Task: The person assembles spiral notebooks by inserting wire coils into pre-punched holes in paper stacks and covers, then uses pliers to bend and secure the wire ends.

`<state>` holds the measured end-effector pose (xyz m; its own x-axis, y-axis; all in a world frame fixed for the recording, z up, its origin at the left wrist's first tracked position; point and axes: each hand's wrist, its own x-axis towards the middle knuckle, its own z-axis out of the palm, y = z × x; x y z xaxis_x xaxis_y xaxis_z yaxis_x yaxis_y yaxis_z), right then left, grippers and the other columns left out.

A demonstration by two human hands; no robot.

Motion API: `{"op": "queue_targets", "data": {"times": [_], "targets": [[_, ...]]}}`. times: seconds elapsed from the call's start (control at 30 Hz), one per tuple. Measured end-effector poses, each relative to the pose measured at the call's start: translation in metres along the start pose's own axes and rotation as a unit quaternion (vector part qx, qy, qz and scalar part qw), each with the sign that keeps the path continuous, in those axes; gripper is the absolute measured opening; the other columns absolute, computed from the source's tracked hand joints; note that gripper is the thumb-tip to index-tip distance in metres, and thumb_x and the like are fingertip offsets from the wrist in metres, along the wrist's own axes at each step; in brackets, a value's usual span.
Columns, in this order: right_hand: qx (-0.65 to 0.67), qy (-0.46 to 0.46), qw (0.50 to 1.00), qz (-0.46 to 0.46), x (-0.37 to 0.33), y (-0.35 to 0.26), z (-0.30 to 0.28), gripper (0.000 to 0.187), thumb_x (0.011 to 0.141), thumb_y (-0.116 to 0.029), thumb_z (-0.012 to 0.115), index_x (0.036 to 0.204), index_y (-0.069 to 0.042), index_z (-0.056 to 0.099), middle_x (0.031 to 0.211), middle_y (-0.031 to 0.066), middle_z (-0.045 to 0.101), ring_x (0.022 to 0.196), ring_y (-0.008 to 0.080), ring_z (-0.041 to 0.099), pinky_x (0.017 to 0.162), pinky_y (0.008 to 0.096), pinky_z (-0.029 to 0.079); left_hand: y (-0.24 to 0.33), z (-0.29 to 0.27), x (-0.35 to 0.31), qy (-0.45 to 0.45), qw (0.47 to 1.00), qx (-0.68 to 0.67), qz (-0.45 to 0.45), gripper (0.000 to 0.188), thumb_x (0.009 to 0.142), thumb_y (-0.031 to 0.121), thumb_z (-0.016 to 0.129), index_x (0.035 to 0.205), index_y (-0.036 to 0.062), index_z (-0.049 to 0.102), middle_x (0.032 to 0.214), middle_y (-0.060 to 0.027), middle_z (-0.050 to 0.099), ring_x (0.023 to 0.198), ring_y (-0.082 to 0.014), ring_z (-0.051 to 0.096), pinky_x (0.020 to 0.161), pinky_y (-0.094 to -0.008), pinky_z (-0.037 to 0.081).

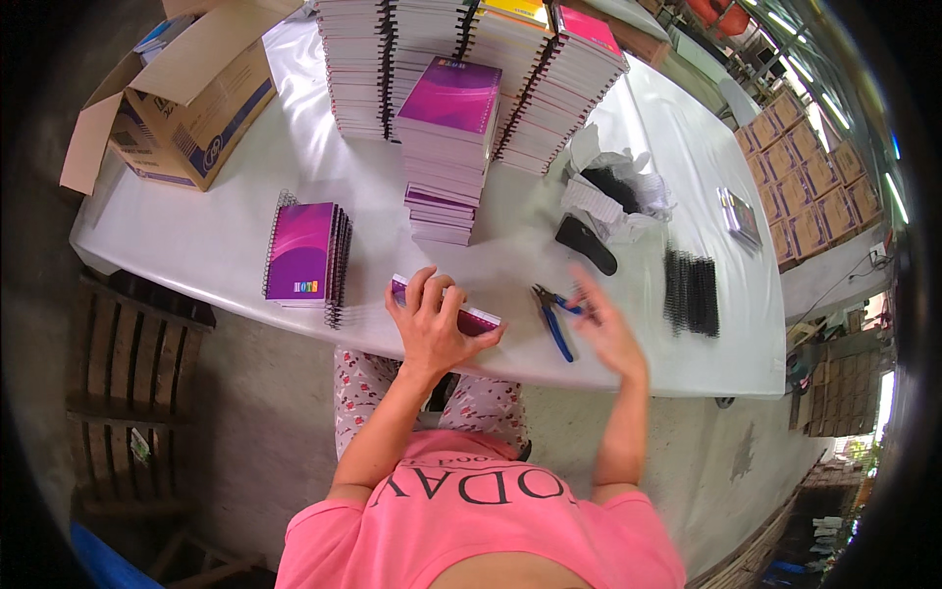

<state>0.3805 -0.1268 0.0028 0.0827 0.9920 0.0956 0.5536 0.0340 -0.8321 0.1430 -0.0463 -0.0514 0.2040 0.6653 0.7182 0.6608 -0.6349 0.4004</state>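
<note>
My left hand [432,316] grips an unbound purple notebook [479,322] standing on edge at the table's front, its fingers bent over the top and the thumb along one side. Over the table to its right is my right hand [612,339], smeared by motion. Its fingers overlap one handle of the blue-handled cutting pliers [561,334], and whether they grip it cannot be made out. Behind the pliers lies a black, rounded flat object [586,243]. A small pile of purple wire-bound notebooks [299,253] sits to the left of my left hand.
Tall notebook stacks [355,69] stand at the back, with a purple stack [449,98] before them. Black binding coils [693,293] lie at right, near crumpled white paper [633,201] and a small packet [740,218]. An open cardboard box [201,108] occupies the back left.
</note>
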Motion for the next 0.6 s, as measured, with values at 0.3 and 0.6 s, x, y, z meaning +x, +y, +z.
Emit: {"op": "queue_targets", "data": {"times": [0.3, 0.6], "targets": [[0.067, 0.033, 0.997, -0.015, 0.004, -0.034, 0.062, 0.019, 0.084, -0.008, 0.065, 0.102, -0.005, 0.069, 0.089, 0.0078, 0.062, 0.082, 0.016, 0.058, 0.075, 0.0259, 0.045, 0.004, -0.001, -0.002, 0.019, 0.999, 0.026, 0.007, 0.045, 0.053, 0.049, 0.078, 0.068, 0.0149, 0.053, 0.085, -0.0007, 0.051, 0.102, -0.0244, 0.049, 0.086, -0.0521, 0.028], [0.048, 0.064, 0.995, -0.062, 0.01, -0.03, 0.062, 0.021, 0.075, 0.005, 0.069, 0.095, -0.002, 0.069, 0.093, 0.0076, 0.06, 0.087, 0.0171, 0.057, 0.078, 0.0267, 0.046, 0.005, -0.003, -0.001, -0.001, 1.0, 0.015, -0.008, 0.047, 0.049, 0.048, 0.08, 0.068, 0.0136, 0.053, 0.083, -0.0022, 0.049, 0.099, -0.0255, 0.048, 0.085, -0.0541, 0.028]]}}
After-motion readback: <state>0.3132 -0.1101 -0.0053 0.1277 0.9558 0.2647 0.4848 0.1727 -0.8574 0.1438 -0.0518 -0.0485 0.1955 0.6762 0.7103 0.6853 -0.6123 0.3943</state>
